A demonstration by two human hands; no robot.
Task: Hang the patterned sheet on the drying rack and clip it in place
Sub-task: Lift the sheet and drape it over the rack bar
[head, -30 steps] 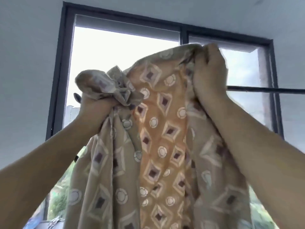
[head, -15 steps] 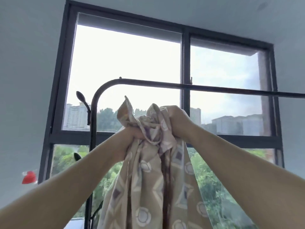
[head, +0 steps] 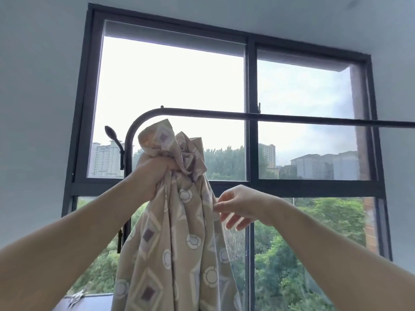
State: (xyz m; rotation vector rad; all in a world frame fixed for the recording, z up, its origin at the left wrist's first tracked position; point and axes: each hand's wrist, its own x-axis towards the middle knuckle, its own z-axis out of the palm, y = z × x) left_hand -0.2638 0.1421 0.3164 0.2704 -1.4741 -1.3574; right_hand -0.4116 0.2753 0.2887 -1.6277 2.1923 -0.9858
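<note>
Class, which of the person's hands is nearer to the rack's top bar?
Left. The left hand grips the bunched sheet just under the bar; the right hand is lower, beside the hanging sheet.

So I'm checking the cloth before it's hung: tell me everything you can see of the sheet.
The sheet is thin beige fabric printed with white circles and diamonds. The left hand grips it bunched at the top, below the rack bar; the rest hangs in folds. The right hand touches its right edge with loose fingers.
</note>
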